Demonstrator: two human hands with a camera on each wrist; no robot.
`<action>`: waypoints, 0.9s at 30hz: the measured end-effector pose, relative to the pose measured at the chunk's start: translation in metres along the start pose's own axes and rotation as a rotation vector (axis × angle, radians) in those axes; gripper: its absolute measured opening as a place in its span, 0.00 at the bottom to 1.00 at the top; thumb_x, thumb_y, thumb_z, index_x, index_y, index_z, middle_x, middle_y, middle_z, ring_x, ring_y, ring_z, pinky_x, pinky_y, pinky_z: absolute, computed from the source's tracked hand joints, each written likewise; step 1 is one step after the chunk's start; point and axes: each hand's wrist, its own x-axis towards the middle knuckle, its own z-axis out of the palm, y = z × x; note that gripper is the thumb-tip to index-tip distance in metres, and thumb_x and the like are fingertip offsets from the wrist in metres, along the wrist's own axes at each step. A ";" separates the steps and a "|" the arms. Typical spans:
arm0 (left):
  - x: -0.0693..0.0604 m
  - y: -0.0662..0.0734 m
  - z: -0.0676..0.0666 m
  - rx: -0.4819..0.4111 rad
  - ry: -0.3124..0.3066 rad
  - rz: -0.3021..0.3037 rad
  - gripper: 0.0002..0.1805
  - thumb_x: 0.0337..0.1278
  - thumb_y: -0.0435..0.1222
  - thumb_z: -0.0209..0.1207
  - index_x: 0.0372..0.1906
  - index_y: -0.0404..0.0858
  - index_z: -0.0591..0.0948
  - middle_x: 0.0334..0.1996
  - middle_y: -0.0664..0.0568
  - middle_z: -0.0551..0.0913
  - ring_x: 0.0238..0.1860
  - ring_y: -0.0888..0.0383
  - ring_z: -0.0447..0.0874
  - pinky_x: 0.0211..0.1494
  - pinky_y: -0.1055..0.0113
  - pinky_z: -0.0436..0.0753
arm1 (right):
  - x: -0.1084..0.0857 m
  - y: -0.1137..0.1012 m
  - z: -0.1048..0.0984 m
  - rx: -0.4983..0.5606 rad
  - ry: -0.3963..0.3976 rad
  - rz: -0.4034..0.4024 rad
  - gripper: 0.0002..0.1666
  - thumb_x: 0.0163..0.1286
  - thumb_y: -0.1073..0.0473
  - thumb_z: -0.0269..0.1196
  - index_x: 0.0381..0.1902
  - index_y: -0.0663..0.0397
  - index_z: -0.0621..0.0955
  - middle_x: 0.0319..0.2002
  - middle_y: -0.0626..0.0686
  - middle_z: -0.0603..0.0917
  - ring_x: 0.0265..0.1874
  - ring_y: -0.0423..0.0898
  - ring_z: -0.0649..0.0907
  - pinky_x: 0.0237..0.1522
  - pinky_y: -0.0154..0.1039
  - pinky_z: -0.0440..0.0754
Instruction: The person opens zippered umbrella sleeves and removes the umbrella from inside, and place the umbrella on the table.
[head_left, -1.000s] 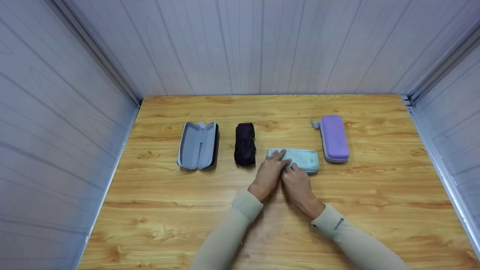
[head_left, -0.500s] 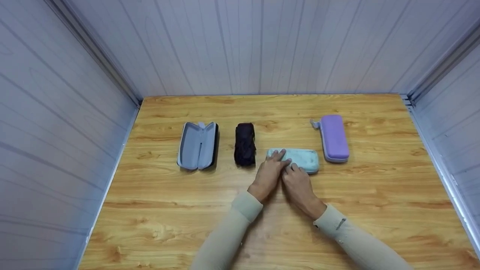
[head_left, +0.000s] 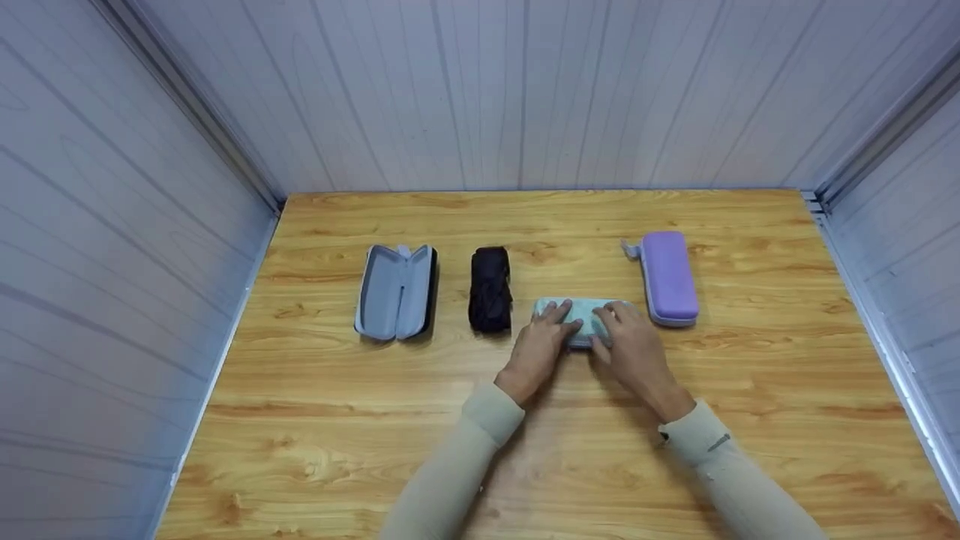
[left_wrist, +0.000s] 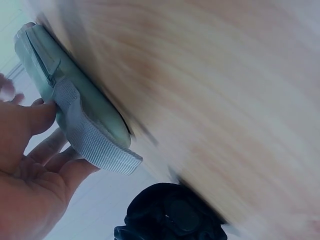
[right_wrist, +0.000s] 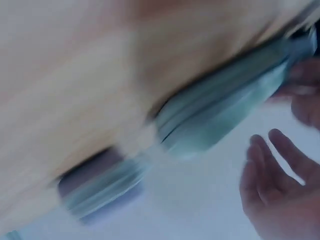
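A mint-green zippered hard case (head_left: 583,308) lies lengthwise on the table. The left hand (head_left: 534,351) holds its left end, with fingers on the top and the thumb by the near edge. Beside that thumb, in the left wrist view, hang a grey webbing strap (left_wrist: 97,145) and the zip pull (left_wrist: 51,79). Over the case's right part is the right hand (head_left: 637,356), its fingers loosely bent and spread. In the right wrist view these fingers appear apart from the case, though blur makes contact hard to judge. The case's inside is hidden.
A dark bundle like a folded compact umbrella (head_left: 490,289) lies left of the mint case. Farther left an unzipped case (head_left: 381,292) shows its grey lining. A purple zippered case (head_left: 670,274) lies at the right. Panel walls (head_left: 480,90) border the wooden table (head_left: 337,435).
The right hand has moved right along the mint case from beside the left thumb, and its fingers have spread from a pinch. The left hand and the cases stay in place.
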 end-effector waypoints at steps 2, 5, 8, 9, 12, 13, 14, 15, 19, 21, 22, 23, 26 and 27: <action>0.000 0.000 0.000 -0.026 -0.006 -0.003 0.27 0.72 0.29 0.59 0.67 0.58 0.84 0.77 0.53 0.73 0.74 0.51 0.74 0.67 0.60 0.81 | 0.002 0.012 -0.003 0.043 -0.036 0.009 0.33 0.61 0.60 0.79 0.61 0.68 0.82 0.58 0.68 0.82 0.55 0.67 0.83 0.58 0.63 0.81; 0.001 0.000 -0.001 -0.070 -0.020 -0.011 0.26 0.72 0.29 0.59 0.67 0.56 0.85 0.77 0.52 0.73 0.75 0.50 0.73 0.67 0.58 0.82 | 0.002 0.028 -0.004 0.099 -0.107 0.000 0.41 0.61 0.58 0.80 0.69 0.67 0.78 0.67 0.70 0.77 0.63 0.70 0.79 0.64 0.67 0.76; 0.001 0.001 -0.002 -0.105 -0.036 -0.017 0.25 0.72 0.29 0.59 0.67 0.54 0.85 0.77 0.51 0.73 0.76 0.49 0.72 0.68 0.56 0.81 | 0.001 0.038 -0.003 0.134 -0.181 -0.008 0.42 0.64 0.58 0.78 0.72 0.66 0.76 0.71 0.71 0.74 0.67 0.71 0.76 0.67 0.67 0.74; 0.002 0.001 -0.003 -0.115 -0.040 -0.019 0.25 0.73 0.30 0.59 0.67 0.54 0.85 0.77 0.51 0.73 0.76 0.49 0.72 0.68 0.56 0.81 | 0.001 0.041 -0.003 0.142 -0.204 -0.005 0.41 0.65 0.58 0.77 0.73 0.66 0.75 0.72 0.71 0.73 0.68 0.71 0.75 0.68 0.67 0.73; 0.002 0.000 -0.003 -0.135 -0.045 -0.024 0.25 0.73 0.30 0.58 0.67 0.53 0.85 0.77 0.51 0.73 0.76 0.49 0.72 0.70 0.55 0.79 | 0.000 0.045 -0.003 0.155 -0.254 0.007 0.40 0.68 0.59 0.75 0.73 0.66 0.75 0.72 0.71 0.73 0.70 0.71 0.73 0.70 0.66 0.71; 0.003 0.000 -0.003 -0.143 -0.042 -0.024 0.24 0.73 0.30 0.58 0.67 0.53 0.85 0.77 0.51 0.73 0.76 0.49 0.72 0.71 0.55 0.78 | 0.000 0.045 -0.003 0.155 -0.264 0.011 0.39 0.68 0.59 0.75 0.73 0.66 0.75 0.72 0.71 0.73 0.70 0.71 0.73 0.71 0.66 0.71; 0.003 0.000 -0.002 -0.149 -0.037 -0.023 0.24 0.73 0.30 0.58 0.66 0.53 0.85 0.76 0.51 0.73 0.76 0.49 0.72 0.72 0.55 0.78 | 0.000 0.045 -0.003 0.153 -0.269 0.012 0.38 0.69 0.59 0.74 0.73 0.65 0.76 0.71 0.70 0.74 0.70 0.70 0.73 0.71 0.66 0.71; 0.003 0.000 -0.002 -0.154 -0.033 -0.023 0.24 0.72 0.30 0.58 0.66 0.53 0.86 0.76 0.51 0.73 0.76 0.49 0.72 0.72 0.55 0.77 | 0.001 0.045 -0.004 0.154 -0.273 0.015 0.38 0.69 0.59 0.74 0.73 0.65 0.76 0.71 0.70 0.74 0.69 0.70 0.73 0.70 0.65 0.71; 0.002 -0.002 -0.001 -0.191 -0.030 -0.023 0.24 0.72 0.29 0.59 0.66 0.52 0.86 0.77 0.51 0.72 0.77 0.49 0.70 0.76 0.55 0.72 | 0.001 0.041 -0.005 0.146 -0.274 0.026 0.37 0.68 0.60 0.74 0.72 0.66 0.77 0.69 0.70 0.75 0.67 0.70 0.75 0.68 0.65 0.74; 0.001 -0.002 -0.001 -0.207 -0.041 -0.030 0.24 0.72 0.30 0.59 0.67 0.52 0.85 0.78 0.51 0.72 0.78 0.50 0.68 0.77 0.56 0.70 | 0.001 0.039 -0.006 0.141 -0.276 0.038 0.38 0.67 0.61 0.75 0.72 0.66 0.77 0.69 0.70 0.76 0.66 0.70 0.75 0.67 0.65 0.74; 0.001 -0.002 -0.001 -0.218 -0.050 -0.035 0.24 0.72 0.29 0.59 0.67 0.52 0.85 0.78 0.52 0.71 0.79 0.50 0.67 0.78 0.56 0.69 | 0.000 0.038 -0.006 0.139 -0.275 0.046 0.38 0.67 0.61 0.75 0.72 0.66 0.77 0.68 0.70 0.76 0.65 0.70 0.76 0.67 0.65 0.75; 0.001 -0.002 -0.001 -0.224 -0.059 -0.040 0.24 0.73 0.30 0.59 0.67 0.52 0.85 0.78 0.52 0.71 0.80 0.50 0.66 0.78 0.56 0.69 | 0.000 0.037 -0.006 0.135 -0.275 0.054 0.38 0.66 0.60 0.75 0.71 0.66 0.77 0.68 0.70 0.76 0.65 0.70 0.76 0.66 0.65 0.75; 0.002 -0.001 -0.002 -0.211 -0.084 -0.062 0.25 0.74 0.30 0.59 0.68 0.54 0.84 0.78 0.52 0.70 0.80 0.51 0.64 0.74 0.57 0.75 | -0.001 0.033 -0.006 0.114 -0.274 0.075 0.38 0.66 0.60 0.76 0.71 0.66 0.77 0.68 0.70 0.77 0.64 0.70 0.76 0.66 0.65 0.75; 0.002 0.000 -0.002 -0.197 -0.090 -0.070 0.25 0.74 0.30 0.60 0.68 0.55 0.84 0.78 0.52 0.70 0.80 0.51 0.64 0.72 0.56 0.78 | -0.002 0.032 -0.006 0.110 -0.274 0.084 0.39 0.66 0.59 0.76 0.71 0.65 0.77 0.67 0.70 0.77 0.64 0.70 0.76 0.66 0.65 0.75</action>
